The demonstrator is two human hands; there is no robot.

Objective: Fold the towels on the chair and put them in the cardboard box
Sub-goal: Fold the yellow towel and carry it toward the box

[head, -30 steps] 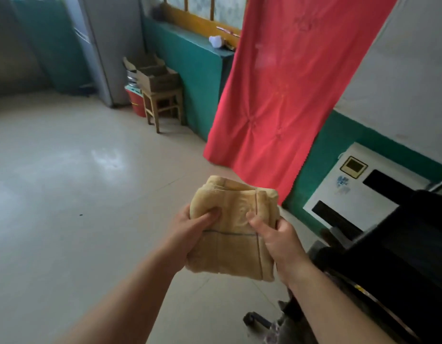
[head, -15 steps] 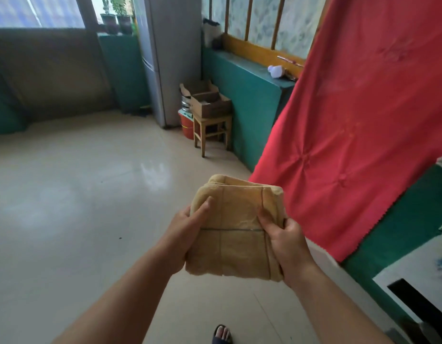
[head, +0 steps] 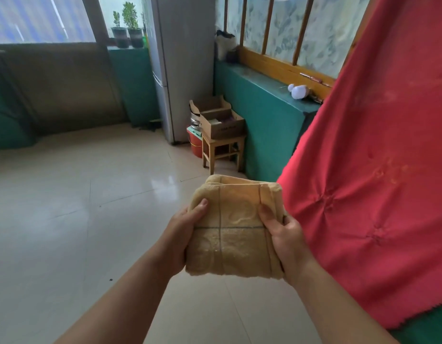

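A folded tan towel [head: 236,227] with thin grey lines is held in front of me, above the floor. My left hand [head: 181,234] grips its left edge, thumb on top. My right hand [head: 283,234] grips its right edge, thumb pressed on the front. An open cardboard box [head: 221,124] sits on a small wooden stool [head: 223,151] across the room, beyond the towel. The chair is not in view.
A large red cloth [head: 378,150] hangs at the right, close to my right arm. A grey fridge [head: 182,63] stands behind the stool, with a red bucket [head: 195,145] beside it. A green ledge [head: 264,105] runs along the wall. Pale tiled floor [head: 78,207] spreads to the left.
The view has swung left and up; the black chair and white appliance have left the frame and the box on the stool is nearer. Both hands keep the same hold on the towel.
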